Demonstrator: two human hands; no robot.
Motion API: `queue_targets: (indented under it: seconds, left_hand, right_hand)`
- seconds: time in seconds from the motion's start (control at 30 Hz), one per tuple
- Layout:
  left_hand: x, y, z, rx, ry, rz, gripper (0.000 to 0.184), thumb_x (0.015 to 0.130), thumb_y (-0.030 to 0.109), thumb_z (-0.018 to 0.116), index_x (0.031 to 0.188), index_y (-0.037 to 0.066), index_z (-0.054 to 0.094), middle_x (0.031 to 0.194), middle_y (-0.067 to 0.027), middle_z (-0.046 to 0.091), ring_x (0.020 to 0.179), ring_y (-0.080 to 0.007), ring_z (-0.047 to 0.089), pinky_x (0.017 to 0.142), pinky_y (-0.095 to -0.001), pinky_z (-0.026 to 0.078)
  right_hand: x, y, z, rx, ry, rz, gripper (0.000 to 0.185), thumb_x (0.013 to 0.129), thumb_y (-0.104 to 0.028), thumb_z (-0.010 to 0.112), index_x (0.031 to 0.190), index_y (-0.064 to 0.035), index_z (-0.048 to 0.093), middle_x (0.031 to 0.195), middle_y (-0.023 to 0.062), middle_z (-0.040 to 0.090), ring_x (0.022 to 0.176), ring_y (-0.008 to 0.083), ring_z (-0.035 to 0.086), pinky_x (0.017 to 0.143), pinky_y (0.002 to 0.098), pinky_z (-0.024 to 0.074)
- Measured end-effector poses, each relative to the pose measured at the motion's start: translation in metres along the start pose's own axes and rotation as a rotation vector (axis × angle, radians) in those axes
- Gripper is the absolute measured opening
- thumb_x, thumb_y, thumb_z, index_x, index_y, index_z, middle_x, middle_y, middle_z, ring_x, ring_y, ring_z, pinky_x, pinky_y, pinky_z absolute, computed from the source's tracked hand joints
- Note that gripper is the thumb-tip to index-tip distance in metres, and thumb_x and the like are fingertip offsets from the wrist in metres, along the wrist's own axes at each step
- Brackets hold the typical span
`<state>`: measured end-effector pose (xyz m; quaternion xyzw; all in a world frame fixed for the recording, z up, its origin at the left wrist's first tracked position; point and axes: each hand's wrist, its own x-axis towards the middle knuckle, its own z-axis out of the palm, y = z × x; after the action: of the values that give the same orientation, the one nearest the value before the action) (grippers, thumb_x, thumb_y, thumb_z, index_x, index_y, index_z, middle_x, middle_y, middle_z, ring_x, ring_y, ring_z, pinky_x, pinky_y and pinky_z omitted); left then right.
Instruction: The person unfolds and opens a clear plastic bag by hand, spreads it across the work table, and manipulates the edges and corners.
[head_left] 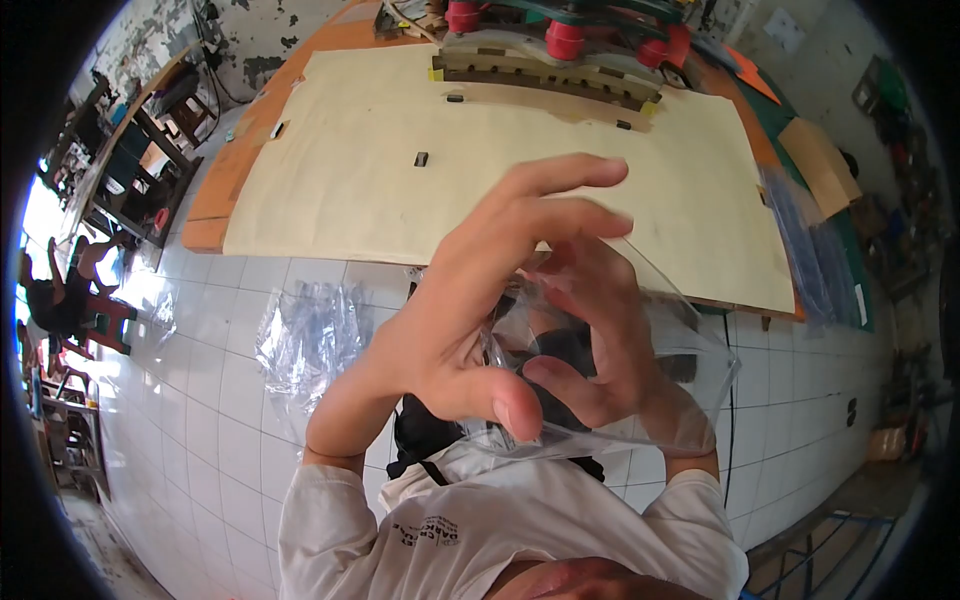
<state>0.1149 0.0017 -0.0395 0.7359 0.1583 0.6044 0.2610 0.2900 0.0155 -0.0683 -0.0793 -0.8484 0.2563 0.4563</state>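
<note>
My left hand (pixel 465 280) is raised above the table's near edge, its fingers curved and spread and its thumb well apart from them. Close behind it, my right hand (pixel 612 330) shows through a clear plastic bag or sheet (pixel 695 385), with a gap between its thumb and bent fingers. The plastic spreads around my right hand, and one edge runs close to my left fingertips. Whether my right hand is inside the plastic or behind it cannot be made out.
Pale yellow paper covers the table (pixel 205 232). A slotted metal bar (pixel 545 80) and red-and-green machine parts (pixel 565 38) stand at the back. Crumpled clear plastic (pixel 315 340) lies left of my arm, and stacked sheets (pixel 815 250) lie right. A seated person (pixel 65 300) is far left.
</note>
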Motion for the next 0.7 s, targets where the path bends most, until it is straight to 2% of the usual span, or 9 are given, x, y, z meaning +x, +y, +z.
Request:
queue_targets:
  seconds: [0.1,0.2,0.3,0.4,0.43,0.5,0.53,0.63,0.7]
  left_hand:
    - [0.001,-0.018,-0.008,0.012,-0.164,0.007,0.139,0.045,0.099,0.053,0.138,-0.004,0.043,0.134,-0.0222,0.050,0.123,-0.0327,0.049,0.102,-0.0422,0.039]
    - [-0.001,-0.018,-0.006,-0.033,-0.123,-0.040,0.144,0.040,0.101,0.052,0.137,-0.005,0.044,0.133,-0.0218,0.050,0.123,-0.0318,0.050,0.102,-0.0426,0.039]
    - [0.001,-0.021,-0.015,-0.005,-0.245,0.051,0.129,0.053,0.080,0.072,0.141,-0.007,0.035,0.124,-0.0192,0.050,0.105,-0.0288,0.053,0.093,-0.0393,0.043]
    - [0.002,-0.013,-0.005,0.012,-0.132,-0.026,0.152,0.032,0.102,0.049,0.139,-0.005,0.042,0.135,-0.0194,0.050,0.119,-0.0296,0.051,0.099,-0.0419,0.041]
    - [0.001,-0.011,-0.005,0.030,-0.142,-0.090,0.154,0.031,0.103,0.046,0.141,-0.005,0.040,0.135,-0.0189,0.049,0.118,-0.0291,0.051,0.099,-0.0411,0.042]
    - [0.001,-0.002,-0.002,0.048,-0.150,-0.153,0.156,0.030,0.104,0.043,0.142,-0.004,0.038,0.136,-0.0183,0.049,0.117,-0.0286,0.051,0.099,-0.0403,0.042]
    - [0.003,0.004,0.002,0.038,-0.087,-0.289,0.157,0.030,0.105,0.040,0.143,-0.004,0.037,0.136,-0.0182,0.048,0.116,-0.0282,0.051,0.098,-0.0398,0.042]
    - [0.002,0.007,0.003,0.031,-0.028,-0.424,0.159,0.029,0.105,0.036,0.145,-0.003,0.034,0.138,-0.0179,0.047,0.117,-0.0274,0.050,0.097,-0.0394,0.043]
    - [0.000,0.003,-0.003,0.040,-0.032,-0.421,0.159,0.029,0.105,0.035,0.146,-0.003,0.033,0.139,-0.0178,0.046,0.117,-0.0269,0.049,0.097,-0.0394,0.043]
  right_hand:
    - [0.000,0.004,-0.002,0.019,-0.019,-0.018,0.059,0.083,-0.005,0.066,0.137,-0.0045,0.045,0.140,0.0227,0.042,0.132,0.0403,0.040,0.108,0.0472,0.0339]
    - [0.001,0.004,0.001,0.137,-0.009,-0.041,0.061,0.082,-0.004,0.066,0.139,-0.0052,0.044,0.142,0.0240,0.039,0.133,0.0410,0.039,0.109,0.0488,0.0326]
    - [0.001,0.001,0.002,0.178,-0.007,0.013,0.063,0.081,-0.003,0.067,0.139,-0.0061,0.043,0.146,0.0255,0.033,0.132,0.0413,0.040,0.108,0.0492,0.0335]
    - [0.001,-0.002,-0.005,0.044,-0.192,0.104,0.065,0.081,-0.001,0.067,0.141,-0.0116,0.043,0.151,0.0282,0.024,0.132,0.0434,0.040,0.106,0.0496,0.0363]
    - [0.002,-0.001,-0.006,-0.007,-0.256,0.125,0.066,0.081,-0.001,0.067,0.141,-0.0133,0.043,0.152,0.0289,0.021,0.132,0.0441,0.040,0.106,0.0496,0.0371]
    - [0.001,0.004,0.003,0.011,-0.172,-0.018,0.068,0.081,0.002,0.066,0.142,-0.0186,0.044,0.153,0.0308,0.016,0.131,0.0461,0.041,0.104,0.0501,0.0394]
    - [0.001,0.005,0.008,0.016,-0.144,-0.066,0.069,0.081,0.003,0.066,0.142,-0.0204,0.044,0.153,0.0315,0.015,0.131,0.0468,0.041,0.103,0.0502,0.0402]
    - [0.000,0.003,0.015,0.120,-0.083,0.050,0.062,0.091,-0.018,0.066,0.143,-0.0365,0.039,0.149,0.0216,0.031,0.142,0.0457,0.024,0.109,0.0577,0.0291]
    - [0.003,0.002,0.013,0.180,-0.081,0.025,0.066,0.084,-0.002,0.066,0.141,-0.0277,0.045,0.152,0.0325,0.015,0.131,0.0477,0.040,0.105,0.0528,0.0371]
